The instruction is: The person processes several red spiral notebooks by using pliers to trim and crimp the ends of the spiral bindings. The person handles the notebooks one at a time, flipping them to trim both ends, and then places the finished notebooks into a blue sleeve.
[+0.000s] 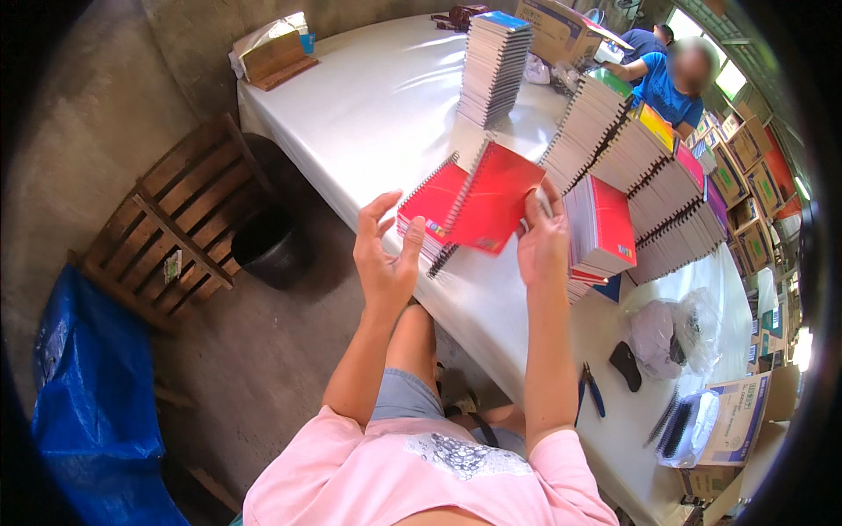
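Head view: both forearms (551, 368) reach up from the lower edge. The left hand (386, 256), fingers and thumb spread apart, sits just left of a red notebook stack (431, 195); whether it touches is unclear. The right hand (544, 238) pinches the right edge of a red spiral notebook (500, 197), which extends leftward from it, partly covering the stack, long axis slanting away across the tabletop (368, 96). Beyond rises a blue-topped stack (493, 74).

Red spiral notebook (428, 195), red-covered stack (612, 215): small multicoloured lettering stood on each cover. Carton (733, 430): dark print showed on side.
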Demonstrator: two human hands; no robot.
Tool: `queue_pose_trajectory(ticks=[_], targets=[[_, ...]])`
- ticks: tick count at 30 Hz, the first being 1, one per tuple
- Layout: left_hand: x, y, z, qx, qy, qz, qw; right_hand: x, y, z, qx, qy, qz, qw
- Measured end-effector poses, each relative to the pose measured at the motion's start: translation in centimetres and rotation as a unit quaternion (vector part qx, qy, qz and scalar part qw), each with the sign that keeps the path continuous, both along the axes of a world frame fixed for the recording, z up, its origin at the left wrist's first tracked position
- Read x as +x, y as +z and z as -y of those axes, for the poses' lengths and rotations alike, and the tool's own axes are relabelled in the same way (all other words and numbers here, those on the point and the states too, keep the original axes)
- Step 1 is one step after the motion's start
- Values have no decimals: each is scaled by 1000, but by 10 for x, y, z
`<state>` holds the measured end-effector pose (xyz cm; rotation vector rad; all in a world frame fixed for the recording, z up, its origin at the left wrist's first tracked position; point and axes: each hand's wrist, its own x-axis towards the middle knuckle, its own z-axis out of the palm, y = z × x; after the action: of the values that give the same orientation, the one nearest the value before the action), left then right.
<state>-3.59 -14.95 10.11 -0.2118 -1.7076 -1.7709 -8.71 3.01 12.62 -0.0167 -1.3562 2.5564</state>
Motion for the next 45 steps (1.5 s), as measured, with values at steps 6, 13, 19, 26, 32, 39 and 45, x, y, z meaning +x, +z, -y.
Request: queue_pose_trajectory(ticks=[6,13,19,26,32,39,45], targets=[[-20,-35,23,105,14,87,991,-49,35,25,450,62,-119,883],[-31,-59,12,70,-61,120,988,-60,2,69,683,222,-268,641],[-29,-55,21,-56,-30,115,991,-21,28,21,540,-63,-218,810],[-42,-55,23,-133,-20,51,990,29,64,-120,708,-386,24,591],[-42,-50,22,-127,-42,59,989,31,40,-168,570,-150,170,790],[-1,19,-16,-221,214,-100,946,65,52,-144,525,-335,21,782],[57,35,-121,203,-345,122,908,152,-1,-74,442,-186,-30,877]])
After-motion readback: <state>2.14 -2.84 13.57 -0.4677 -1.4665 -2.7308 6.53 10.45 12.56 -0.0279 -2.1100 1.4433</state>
